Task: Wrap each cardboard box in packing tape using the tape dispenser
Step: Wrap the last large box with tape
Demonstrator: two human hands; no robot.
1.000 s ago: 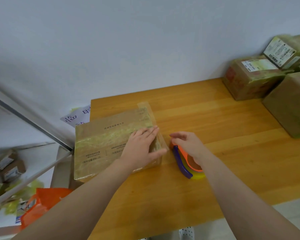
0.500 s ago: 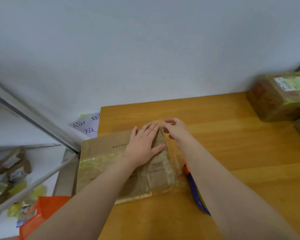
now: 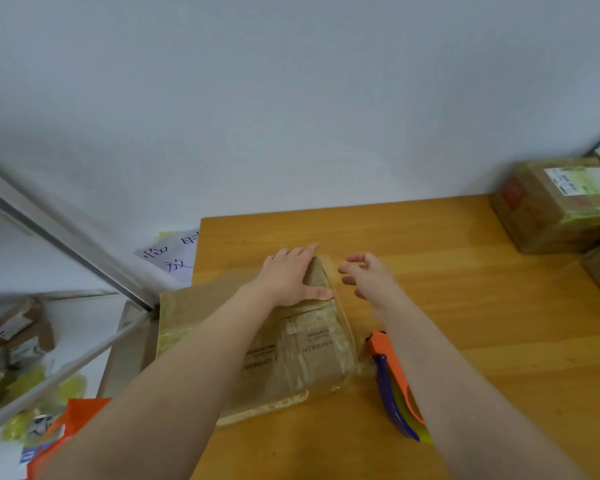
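Note:
A flat cardboard box point(image 3: 291, 355), shiny with clear tape, lies on the wooden table point(image 3: 465, 323) near its left edge. My left hand point(image 3: 291, 275) presses flat on the box's far end, fingers straight. My right hand point(image 3: 368, 275) hovers just right of the box's far corner with fingers loosely curled and nothing in it. The orange and purple tape dispenser point(image 3: 392, 382) lies on the table right of the box, partly under my right forearm.
Taped cardboard boxes point(image 3: 551, 206) are stacked at the table's far right corner. A white wall runs behind. A paper note point(image 3: 170, 254) sits left of the table. Below left are a metal rail, more boxes and an orange bag point(image 3: 59, 441).
My right hand let go of the dispenser, moved to the box's far corner, then drew slightly away to the right. My left hand slid toward the box's far end.

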